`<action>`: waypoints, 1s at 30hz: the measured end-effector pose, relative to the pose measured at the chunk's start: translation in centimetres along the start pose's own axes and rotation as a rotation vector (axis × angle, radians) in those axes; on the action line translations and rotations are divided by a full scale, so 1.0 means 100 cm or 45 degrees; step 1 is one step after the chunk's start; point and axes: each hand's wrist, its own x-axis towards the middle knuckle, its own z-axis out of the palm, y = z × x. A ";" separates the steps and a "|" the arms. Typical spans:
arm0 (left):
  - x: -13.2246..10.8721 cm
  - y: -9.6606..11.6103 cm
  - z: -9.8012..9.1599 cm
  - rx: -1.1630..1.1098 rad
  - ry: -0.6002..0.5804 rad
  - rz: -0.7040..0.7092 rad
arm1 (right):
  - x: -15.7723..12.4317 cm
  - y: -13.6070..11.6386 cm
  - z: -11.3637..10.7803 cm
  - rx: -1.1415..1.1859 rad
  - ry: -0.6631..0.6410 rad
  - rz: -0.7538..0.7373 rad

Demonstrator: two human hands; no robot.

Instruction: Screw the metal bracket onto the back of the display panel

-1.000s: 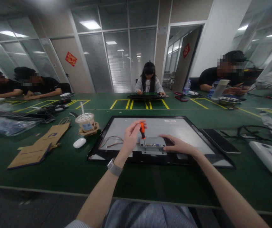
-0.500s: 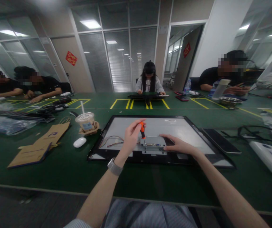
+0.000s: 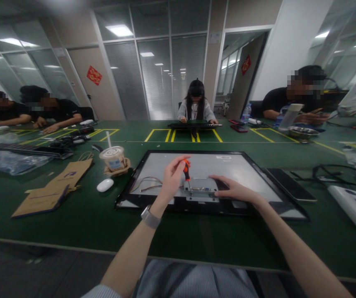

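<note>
A flat display panel [image 3: 240, 169] with a black frame lies on the green table. My left hand [image 3: 174, 176] is closed round an orange and black screwdriver [image 3: 187, 169], held upright with its tip down at the left part of a metal bracket [image 3: 201, 194] with connectors. The right side of that bracket is gripped by my right hand [image 3: 232, 189], thumb at its front edge and fingers over its back. Thin wires [image 3: 148, 179] lie on the panel left of the bracket.
Left of the panel are a lidded cup [image 3: 114, 159], a white mouse [image 3: 105, 185] and a brown paper bag [image 3: 69, 174]. On the right lie a black phone [image 3: 289, 184], cables and a white device [image 3: 353, 207]. Several people sit around the table.
Both hands hold nearly the same pose, with the screwdriver still on the bracket. The view has shifted very slightly.
</note>
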 end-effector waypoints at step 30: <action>0.000 0.002 0.001 -0.059 0.034 0.025 | 0.001 0.004 0.001 0.024 0.004 0.013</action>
